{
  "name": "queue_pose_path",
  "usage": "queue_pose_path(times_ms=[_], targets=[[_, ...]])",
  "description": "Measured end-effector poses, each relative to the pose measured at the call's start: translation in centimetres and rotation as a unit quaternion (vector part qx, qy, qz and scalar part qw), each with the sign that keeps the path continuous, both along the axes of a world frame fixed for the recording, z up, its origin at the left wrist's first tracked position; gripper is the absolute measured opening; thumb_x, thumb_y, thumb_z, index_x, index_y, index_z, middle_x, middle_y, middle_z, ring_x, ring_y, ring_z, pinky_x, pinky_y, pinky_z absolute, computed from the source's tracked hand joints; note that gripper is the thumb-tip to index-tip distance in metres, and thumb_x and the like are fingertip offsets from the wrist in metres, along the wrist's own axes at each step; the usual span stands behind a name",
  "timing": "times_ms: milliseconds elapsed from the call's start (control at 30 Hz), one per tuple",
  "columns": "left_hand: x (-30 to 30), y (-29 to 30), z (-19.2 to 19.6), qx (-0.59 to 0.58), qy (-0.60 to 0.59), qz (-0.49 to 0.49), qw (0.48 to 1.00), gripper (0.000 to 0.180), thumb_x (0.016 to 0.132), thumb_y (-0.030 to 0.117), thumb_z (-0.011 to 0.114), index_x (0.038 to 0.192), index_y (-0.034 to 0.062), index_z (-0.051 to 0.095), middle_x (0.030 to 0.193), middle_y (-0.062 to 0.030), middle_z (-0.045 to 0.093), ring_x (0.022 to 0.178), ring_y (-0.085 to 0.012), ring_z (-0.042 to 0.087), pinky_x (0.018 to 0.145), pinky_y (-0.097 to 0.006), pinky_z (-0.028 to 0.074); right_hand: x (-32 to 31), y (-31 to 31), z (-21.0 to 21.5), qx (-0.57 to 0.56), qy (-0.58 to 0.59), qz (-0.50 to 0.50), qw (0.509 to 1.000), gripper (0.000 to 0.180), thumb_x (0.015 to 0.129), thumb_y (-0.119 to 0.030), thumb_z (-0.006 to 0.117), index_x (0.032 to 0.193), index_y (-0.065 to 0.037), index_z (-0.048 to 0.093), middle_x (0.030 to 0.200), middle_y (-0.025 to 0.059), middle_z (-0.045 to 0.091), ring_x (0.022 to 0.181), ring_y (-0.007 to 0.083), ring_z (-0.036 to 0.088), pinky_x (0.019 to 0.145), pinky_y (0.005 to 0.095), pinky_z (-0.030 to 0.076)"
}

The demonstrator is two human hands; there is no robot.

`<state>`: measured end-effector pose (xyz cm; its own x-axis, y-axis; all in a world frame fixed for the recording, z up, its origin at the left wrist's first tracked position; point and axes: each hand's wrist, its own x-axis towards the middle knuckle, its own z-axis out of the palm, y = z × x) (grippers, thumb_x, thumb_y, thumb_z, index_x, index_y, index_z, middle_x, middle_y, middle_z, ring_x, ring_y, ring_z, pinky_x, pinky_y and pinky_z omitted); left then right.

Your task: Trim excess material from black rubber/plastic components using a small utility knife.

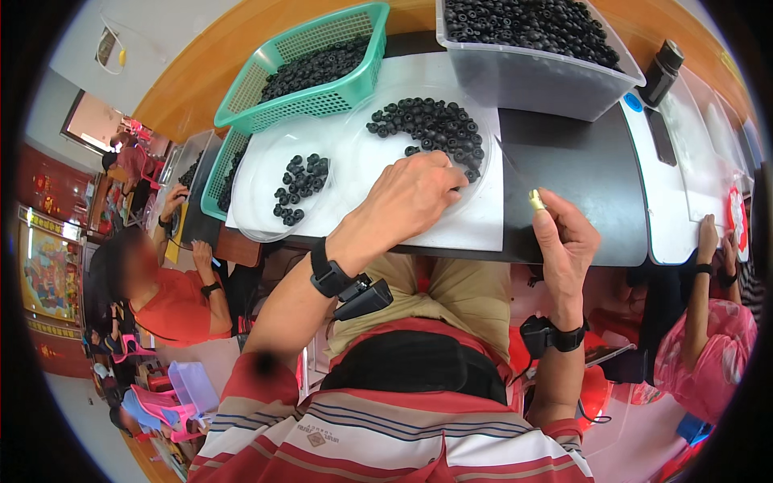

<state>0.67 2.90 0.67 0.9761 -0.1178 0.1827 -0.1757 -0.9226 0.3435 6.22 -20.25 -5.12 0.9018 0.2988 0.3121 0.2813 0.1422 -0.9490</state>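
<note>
My left hand (420, 187) is over a round clear tray (378, 145), its fingers curled and pressed together at the near edge of a pile of small black ring-shaped parts (439, 121). What its fingertips hold, if anything, is hidden. Right of the tray, my right hand (565, 237) pinches a thin pointed tool with a yellowish handle (535, 200). Its slim grey tip slants up and left above the dark table. A second clear round tray (256, 181), left of my left hand, carries a smaller group of the same black parts (303, 181).
Behind the trays stand a green perforated basket (241, 92) and a grey plastic bin (547, 76), both full of black parts. A black bottle (664, 71) and a phone (660, 135) are at the right. People sit at both sides; one (173, 290) wears red.
</note>
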Motion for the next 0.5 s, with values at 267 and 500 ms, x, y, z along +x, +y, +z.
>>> queue_pose_path(times_ms=[267, 500], targets=[[0.5, -0.5, -0.1, -0.078, -0.016, 0.023, 0.997, 0.017, 0.079, 0.004, 0.065, 0.094, 0.0024, 0.071, 0.091, -0.0099, 0.064, 0.077, -0.0243, 0.063, 0.066, -0.033, 0.051, 0.3, -0.5, 0.2, 0.023, 0.013, 0.022, 0.999, 0.029, 0.088, -0.008, 0.070, 0.114, 0.005, 0.065, 0.093, 0.0048, 0.066, 0.081, 0.0078, 0.057, 0.072, 0.0196, 0.044], [-0.3, -0.1, 0.3, -0.339, 0.058, 0.126, 0.931, 0.013, 0.083, -0.002, 0.067, 0.095, -0.0015, 0.068, 0.095, -0.0039, 0.066, 0.078, -0.0108, 0.063, 0.069, -0.025, 0.055, 0.2, -0.3, 0.5, 0.056, 0.047, 0.040, 0.997, 0.029, 0.089, -0.009, 0.070, 0.113, 0.006, 0.065, 0.093, 0.0038, 0.066, 0.080, 0.0064, 0.056, 0.071, 0.0189, 0.044]])
